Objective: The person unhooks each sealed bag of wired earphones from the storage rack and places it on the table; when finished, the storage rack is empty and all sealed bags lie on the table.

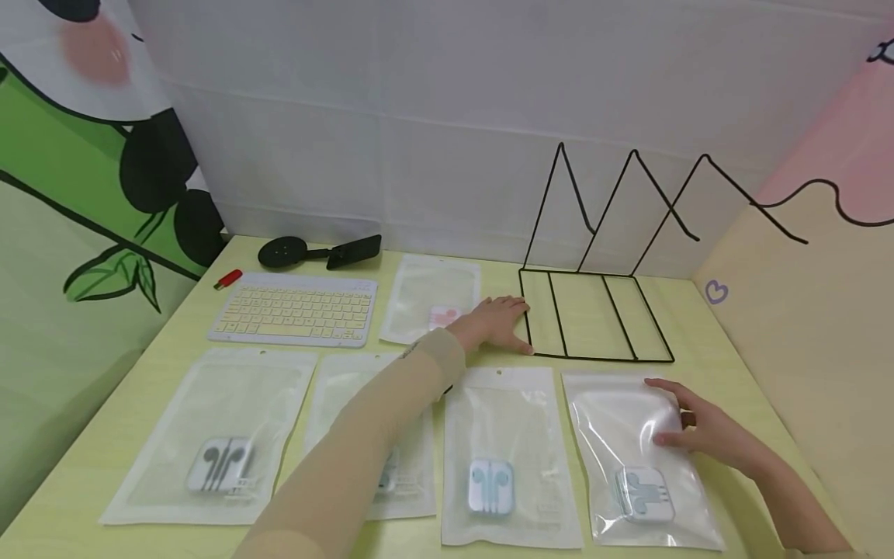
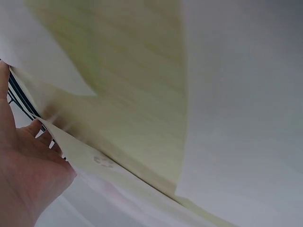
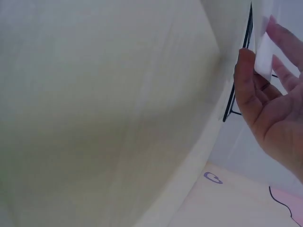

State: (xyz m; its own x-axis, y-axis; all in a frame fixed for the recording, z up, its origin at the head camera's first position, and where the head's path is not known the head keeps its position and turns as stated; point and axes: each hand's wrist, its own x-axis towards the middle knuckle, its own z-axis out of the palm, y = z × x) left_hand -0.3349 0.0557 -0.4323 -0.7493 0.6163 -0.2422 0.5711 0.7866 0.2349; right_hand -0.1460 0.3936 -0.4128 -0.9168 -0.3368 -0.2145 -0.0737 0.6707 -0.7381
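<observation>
My left hand [image 1: 494, 321] reaches across to a black wire rack [image 1: 583, 357] with triangular uprights. Its fingers are spread, and the fingertips and thumb touch the rack's left side near the front corner. On the right, my right hand [image 1: 705, 427] grips the upper right edge of a clear plastic pouch [image 1: 608, 404] holding a pair of earphones in a case [image 1: 644, 494]. In the right wrist view, a white edge [image 3: 263, 66] shows between the thumb and fingers. Another pouch [image 1: 517, 404] with blue-white earphones [image 1: 491, 487] lies left of it, below my left hand.
Further left lie a pouch [image 1: 370, 373] partly hidden by my left forearm and one with dark earphones [image 1: 220, 464]. Behind are a pouch with a pink item [image 1: 444, 316], a white keyboard [image 1: 296, 310], a red USB stick [image 1: 228, 279] and a black stand [image 1: 282, 253]. A white curtain closes the back.
</observation>
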